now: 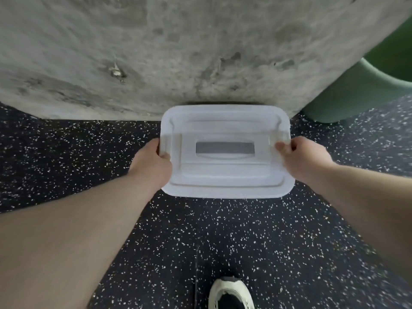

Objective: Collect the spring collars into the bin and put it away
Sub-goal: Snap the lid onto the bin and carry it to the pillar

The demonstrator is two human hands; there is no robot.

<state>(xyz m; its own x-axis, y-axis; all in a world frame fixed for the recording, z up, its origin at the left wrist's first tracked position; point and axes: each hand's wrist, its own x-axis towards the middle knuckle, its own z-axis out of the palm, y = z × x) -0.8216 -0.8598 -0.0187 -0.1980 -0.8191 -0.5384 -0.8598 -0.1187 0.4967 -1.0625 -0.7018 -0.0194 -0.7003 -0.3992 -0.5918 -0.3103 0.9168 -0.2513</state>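
A white plastic bin (225, 177) with its lid on sits low over the speckled floor, its far edge against the concrete wall. A grey rectangular handle recess marks the middle of the lid. My left hand (151, 163) grips the bin's left latch side, thumb on top. My right hand (301, 157) grips the right latch side the same way. The lid hides the inside, so no spring collars are visible.
A rough grey concrete wall (156, 52) rises straight ahead. A green rounded object (347, 94) stands at the right beside the wall's corner. Black rubber floor with white flecks (200, 241) spreads below, with one white and black shoe (229, 293) at the bottom.
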